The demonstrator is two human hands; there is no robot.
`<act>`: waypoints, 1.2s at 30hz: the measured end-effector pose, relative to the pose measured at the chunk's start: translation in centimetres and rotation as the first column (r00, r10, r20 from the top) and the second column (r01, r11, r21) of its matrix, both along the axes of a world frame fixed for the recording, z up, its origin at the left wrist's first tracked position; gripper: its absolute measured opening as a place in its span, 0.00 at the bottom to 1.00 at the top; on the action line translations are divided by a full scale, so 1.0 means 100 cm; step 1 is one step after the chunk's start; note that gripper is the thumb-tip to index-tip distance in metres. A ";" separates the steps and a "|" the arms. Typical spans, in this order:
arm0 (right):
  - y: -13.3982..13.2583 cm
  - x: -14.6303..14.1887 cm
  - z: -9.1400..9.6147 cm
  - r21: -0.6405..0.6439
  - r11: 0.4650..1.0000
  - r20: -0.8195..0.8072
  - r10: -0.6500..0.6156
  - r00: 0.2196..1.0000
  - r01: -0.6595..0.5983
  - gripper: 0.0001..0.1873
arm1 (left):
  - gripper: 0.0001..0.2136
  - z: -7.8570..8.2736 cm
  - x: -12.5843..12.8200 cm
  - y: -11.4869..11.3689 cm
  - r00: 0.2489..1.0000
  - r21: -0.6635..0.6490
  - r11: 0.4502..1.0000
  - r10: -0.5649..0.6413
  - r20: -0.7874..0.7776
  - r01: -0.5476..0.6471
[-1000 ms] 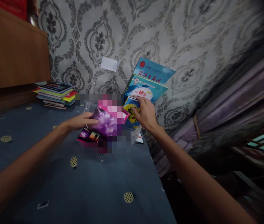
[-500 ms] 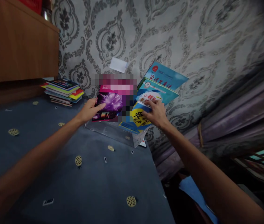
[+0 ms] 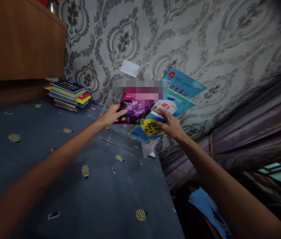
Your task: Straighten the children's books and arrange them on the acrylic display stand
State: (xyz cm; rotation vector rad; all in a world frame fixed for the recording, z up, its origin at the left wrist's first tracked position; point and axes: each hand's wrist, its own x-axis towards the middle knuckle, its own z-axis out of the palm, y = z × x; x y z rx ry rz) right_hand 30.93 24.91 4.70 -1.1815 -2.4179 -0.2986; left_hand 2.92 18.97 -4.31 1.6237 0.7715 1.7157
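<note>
My left hand (image 3: 111, 115) grips the left edge of a pink and purple book (image 3: 133, 109), holding it upright in a clear plastic holder (image 3: 120, 141) on the blue cloth. My right hand (image 3: 170, 124) presses its fingers on the top of a blue and yellow book (image 3: 147, 130) standing beside the pink one. Behind them two more blue books (image 3: 184, 88) lean against the patterned wall. Part of the pink book's cover is blurred out.
A stack of coloured books (image 3: 68, 94) lies at the back left by a wooden cabinet (image 3: 21, 39). The table cloth (image 3: 81, 192) ends at the right edge, with purple curtains (image 3: 242, 132) and a blue item (image 3: 205, 205) on the floor beyond. A white card (image 3: 130, 68) sticks to the wall.
My left hand has lifted the pink book from a tilted position and pushed it back upright into the holder beside the blue books. My right hand stayed on the blue and yellow book.
</note>
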 end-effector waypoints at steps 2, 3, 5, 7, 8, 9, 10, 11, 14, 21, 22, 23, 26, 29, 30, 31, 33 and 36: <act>-0.001 0.000 -0.001 0.009 1.000 -0.009 -0.003 1.000 0.003 0.17 | 0.17 0.001 0.000 0.007 0.999 -0.013 0.999 -0.051 -0.017 0.051; -0.001 0.000 -0.001 0.008 1.000 -0.014 -0.008 1.000 0.008 0.18 | 0.16 0.003 -0.001 0.009 0.997 -0.018 0.998 -0.065 -0.032 0.064; -0.001 0.000 -0.002 -0.003 1.000 -0.021 -0.009 1.000 0.009 0.18 | 0.13 0.007 -0.004 0.012 0.995 -0.028 0.997 -0.077 -0.068 0.076; -0.001 0.000 -0.002 -0.004 1.000 -0.028 0.006 1.000 -0.006 0.18 | 0.11 0.012 -0.008 0.013 0.990 -0.038 0.996 -0.088 -0.106 0.085; -0.001 0.000 -0.002 0.000 1.000 -0.032 0.015 0.999 -0.015 0.18 | 0.10 0.014 -0.011 0.012 0.988 -0.043 0.995 -0.094 -0.124 0.089; -0.001 0.001 -0.002 0.006 1.000 -0.033 0.022 0.999 -0.021 0.19 | 0.10 0.017 -0.013 0.012 0.985 -0.048 0.994 -0.099 -0.143 0.093; -0.002 0.001 -0.002 0.009 1.000 -0.030 0.024 0.999 -0.024 0.18 | 0.10 0.020 -0.015 0.011 0.982 -0.052 0.994 -0.103 -0.161 0.095; -0.002 0.001 -0.002 0.009 1.000 -0.024 0.021 1.000 -0.021 0.18 | 0.10 0.023 -0.018 0.010 0.979 -0.054 0.994 -0.104 -0.176 0.096; -0.005 -0.001 -0.001 -0.001 1.000 0.004 -0.007 1.000 0.007 0.18 | 0.11 0.032 -0.025 0.010 0.972 -0.052 0.995 -0.097 -0.215 0.088; -0.005 0.000 -0.001 -0.006 1.000 -0.013 0.027 1.000 -0.027 0.17 | 0.08 0.048 -0.039 0.019 0.898 -0.084 0.995 -0.091 -0.430 0.061; -0.004 0.002 -0.001 -0.004 0.999 -0.021 0.053 0.998 -0.053 0.17 | 0.08 0.047 -0.040 0.020 0.886 -0.092 0.994 -0.101 -0.453 0.066; -0.003 0.003 -0.002 -0.001 0.997 -0.026 0.073 0.997 -0.074 0.17 | 0.09 0.046 -0.040 0.022 0.876 -0.100 0.992 -0.114 -0.468 0.075; 0.000 0.005 -0.003 0.008 0.995 -0.028 0.095 0.995 -0.095 0.16 | 0.10 0.037 -0.038 0.025 0.870 -0.145 0.983 -0.166 -0.464 0.110; 0.000 0.005 -0.003 -0.004 0.996 -0.031 0.092 0.995 -0.092 0.16 | 0.10 0.026 -0.032 0.027 0.900 -0.171 0.979 -0.171 -0.401 0.110; -0.001 0.005 -0.002 -0.011 0.996 -0.031 0.091 0.995 -0.092 0.16 | 0.10 0.023 -0.030 0.027 0.913 -0.174 0.980 -0.160 -0.374 0.100; -0.001 0.005 -0.002 -0.018 0.996 -0.030 0.091 0.995 -0.092 0.16 | 0.10 0.021 -0.027 0.028 0.924 -0.178 0.980 -0.149 -0.353 0.090; -0.002 0.004 -0.001 -0.025 0.995 -0.026 0.094 0.995 -0.094 0.15 | 0.10 0.018 -0.019 0.030 0.938 -0.183 0.980 -0.130 -0.322 0.073; -0.003 0.003 -0.001 -0.021 0.995 -0.022 0.094 0.995 -0.094 0.15 | 0.10 0.015 -0.005 0.034 0.944 -0.175 0.983 -0.116 -0.309 0.063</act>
